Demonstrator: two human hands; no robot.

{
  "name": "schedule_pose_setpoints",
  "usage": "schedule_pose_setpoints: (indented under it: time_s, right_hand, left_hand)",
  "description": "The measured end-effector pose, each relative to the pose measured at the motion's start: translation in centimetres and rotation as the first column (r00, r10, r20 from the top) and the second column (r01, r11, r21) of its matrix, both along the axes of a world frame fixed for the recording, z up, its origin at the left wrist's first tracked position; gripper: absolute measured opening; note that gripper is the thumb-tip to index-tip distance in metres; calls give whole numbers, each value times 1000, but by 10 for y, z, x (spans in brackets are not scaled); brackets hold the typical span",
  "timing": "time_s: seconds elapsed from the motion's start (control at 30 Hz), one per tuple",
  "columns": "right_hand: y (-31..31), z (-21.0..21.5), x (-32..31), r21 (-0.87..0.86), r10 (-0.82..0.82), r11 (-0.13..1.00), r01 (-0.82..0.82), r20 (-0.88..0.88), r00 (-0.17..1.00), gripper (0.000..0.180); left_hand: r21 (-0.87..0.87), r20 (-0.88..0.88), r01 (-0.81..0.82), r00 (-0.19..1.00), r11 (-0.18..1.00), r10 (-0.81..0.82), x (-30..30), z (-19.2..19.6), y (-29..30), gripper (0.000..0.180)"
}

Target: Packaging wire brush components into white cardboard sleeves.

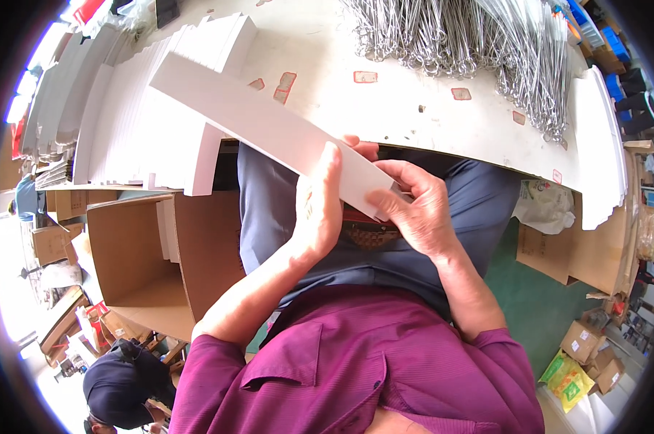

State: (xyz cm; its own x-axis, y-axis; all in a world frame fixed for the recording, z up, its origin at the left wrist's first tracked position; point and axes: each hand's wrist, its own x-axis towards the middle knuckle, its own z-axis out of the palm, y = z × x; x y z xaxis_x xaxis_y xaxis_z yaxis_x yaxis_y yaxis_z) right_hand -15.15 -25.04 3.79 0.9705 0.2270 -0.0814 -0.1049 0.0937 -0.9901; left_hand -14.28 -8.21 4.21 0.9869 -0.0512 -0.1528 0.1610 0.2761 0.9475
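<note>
A long, narrow white box lies slantwise across my hands above my lap, its far end pointing to the upper left. My left hand is closed round its middle, with the thumb on top and fingertips showing past the far side. At the box's near end, my right hand pinches the end flaps between thumb and fingers. Whether those flaps are fully closed is hidden by the fingers.
Rows of similar white boxes stand on the table's left side. Metal wire whisks or skewers with looped ends are heaped at the back right. White sheets lie at the right edge. An open cardboard box stands below left; another person is beyond it.
</note>
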Motion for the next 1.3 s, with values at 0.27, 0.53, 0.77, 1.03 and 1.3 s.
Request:
schedule_pose_setpoints:
  time_s: [0.27,0.53,0.77,1.03,1.3]
  right_hand:
    - [-35,3,2,-124,0,992,-2,-14,1000,33]
    - [-29,19,6,-175,357,915,-363,-65,932,29]
    - [-35,2,-12,-298,55,955,-14,129,990,25]
    - [-22,-14,-27,-363,-121,890,277,398,909,19]
    - [0,-21,-32,-372,-57,888,270,493,868,23]
  left_hand:
    - [701,-2,449,778,554,-628,-49,66,45,38]
    - [970,59,140,659,200,-750,-18,54,28,72]
    - [933,-90,275,801,231,-592,-24,20,26,41]
    - [929,-33,223,847,297,-530,-29,6,21,39]
    - [905,-31,225,881,361,-472,-30,4,21,40]
